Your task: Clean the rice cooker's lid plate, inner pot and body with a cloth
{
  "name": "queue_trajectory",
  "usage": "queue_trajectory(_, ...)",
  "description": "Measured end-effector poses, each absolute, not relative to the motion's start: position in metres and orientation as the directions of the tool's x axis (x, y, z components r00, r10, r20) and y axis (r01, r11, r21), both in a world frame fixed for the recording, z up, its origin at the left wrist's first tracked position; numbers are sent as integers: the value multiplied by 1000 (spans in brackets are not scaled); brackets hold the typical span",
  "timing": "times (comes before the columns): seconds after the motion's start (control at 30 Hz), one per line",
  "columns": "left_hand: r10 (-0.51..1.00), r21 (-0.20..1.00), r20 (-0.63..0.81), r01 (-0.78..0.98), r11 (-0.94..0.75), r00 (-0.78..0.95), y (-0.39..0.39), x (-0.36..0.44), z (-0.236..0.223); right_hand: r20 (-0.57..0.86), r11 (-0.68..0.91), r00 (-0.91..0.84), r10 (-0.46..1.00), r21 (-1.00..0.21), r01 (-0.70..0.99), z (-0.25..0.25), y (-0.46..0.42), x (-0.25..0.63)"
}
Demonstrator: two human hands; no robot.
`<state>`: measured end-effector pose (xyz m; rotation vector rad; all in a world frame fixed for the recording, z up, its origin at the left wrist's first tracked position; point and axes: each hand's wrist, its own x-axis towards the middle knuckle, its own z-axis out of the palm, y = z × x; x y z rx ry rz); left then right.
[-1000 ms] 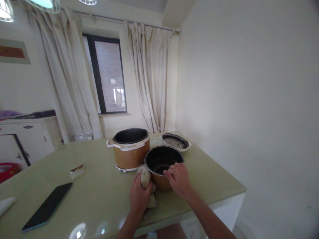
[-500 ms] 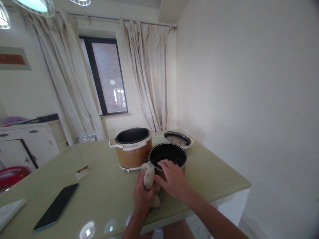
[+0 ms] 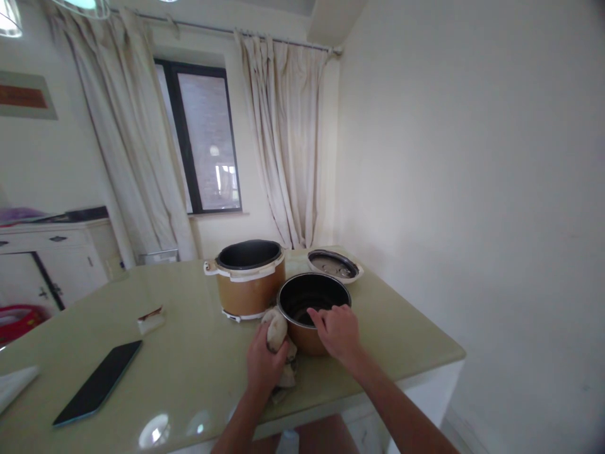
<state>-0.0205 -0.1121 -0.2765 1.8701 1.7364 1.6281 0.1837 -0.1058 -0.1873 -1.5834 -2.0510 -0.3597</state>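
Note:
An inner cooking pot point(image 3: 307, 337), black inside and brown outside, stands on the table near its front edge. My left hand point(image 3: 265, 360) is closed around a bunched pale cloth point(image 3: 276, 329), which touches or nearly touches the pot's left side and hangs down to the table. With fingers curled over the pot's near right rim and the thumb pointing over the opening, my right hand point(image 3: 339, 331) grips the pot. Just behind and left sits the gold-brown cooker body point(image 3: 250, 293) with a white rim and dark inside. Its round lid point(image 3: 334, 265) lies upturned behind the pot.
The glossy green tabletop point(image 3: 189, 372) carries a dark phone or tablet point(image 3: 98, 383), a small wrapper point(image 3: 151, 320) and a white object point(image 3: 16, 386) at the left. A white wall point(image 3: 454, 189) rises along the right. Curtains point(image 3: 288, 139) hang beside the window behind.
My right hand has shifted right along the pot's rim, away from the cloth, and its fingers have curled over the edge. My left hand keeps the cloth. The view has moved slightly.

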Motion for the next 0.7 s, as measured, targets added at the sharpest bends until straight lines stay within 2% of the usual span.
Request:
queue_trajectory(0.13,720,542,694,654,-528,5,-123,-20,-281,552,260,-152,820,-122,958,-186,-128,147)
queue_trajectory(0.23,700,456,682,626,-633,211,-128,-19,-283,506,260,-173,845,-106,960,-184,-133,136)
queue_trajectory(0.3,696,440,661,608,-661,279,-127,-19,-284,454,251,-182,872,-96,963,-181,-132,139)
queue_trajectory(0.47,757,554,637,597,-579,144,-122,-20,-285,377,187,-165,911,-21,982,-173,-125,162)
queue_trajectory(0.57,793,615,603,582,-531,87,-123,-19,-281,408,148,-140,902,13,989,-175,-121,179)
queue_trajectory(0.7,801,637,594,564,-525,73,-125,-17,-277,473,117,-133,871,65,991,-184,-114,205)
